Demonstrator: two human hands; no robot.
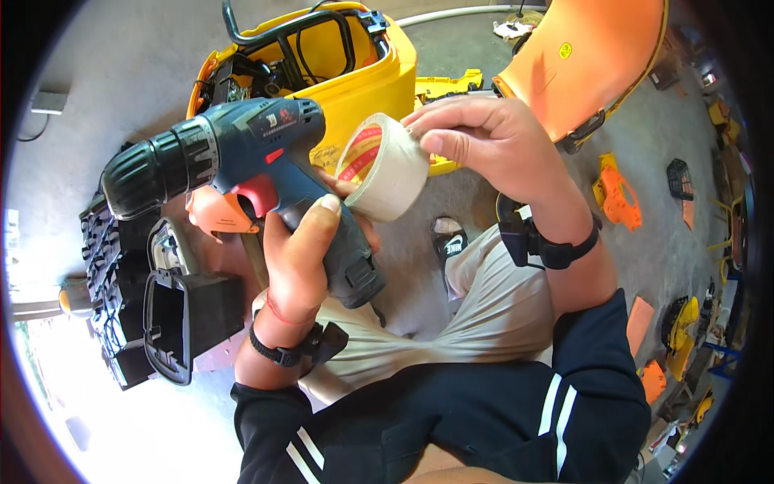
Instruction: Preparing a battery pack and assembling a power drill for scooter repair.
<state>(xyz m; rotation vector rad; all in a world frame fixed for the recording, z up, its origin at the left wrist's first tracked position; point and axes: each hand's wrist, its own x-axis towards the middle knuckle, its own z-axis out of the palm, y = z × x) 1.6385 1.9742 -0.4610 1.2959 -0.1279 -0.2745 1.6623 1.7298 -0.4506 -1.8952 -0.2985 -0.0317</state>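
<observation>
My left hand (pixel 298 258) is closed around the handle of a dark blue cordless drill (pixel 250 145), which has a red trigger and a black chuck pointing left. Fingertips show beyond the handle, against the near side of a roll of whitish tape (pixel 397 173). The inner core of the roll is red and tan. At its upper right edge, my right hand (pixel 500 149) pinches the tape between thumb and fingers. Whether a loose tape end lies in that pinch cannot be made out. Both hands are raised in front of my lap.
Behind the drill stands an open yellow machine housing (pixel 387 81) with a black tube handle. A large orange cover (pixel 588 64) is at the upper right. Black plastic bins (pixel 193 323) stand at left. Orange and yellow parts (pixel 619 194) lie on the floor at right.
</observation>
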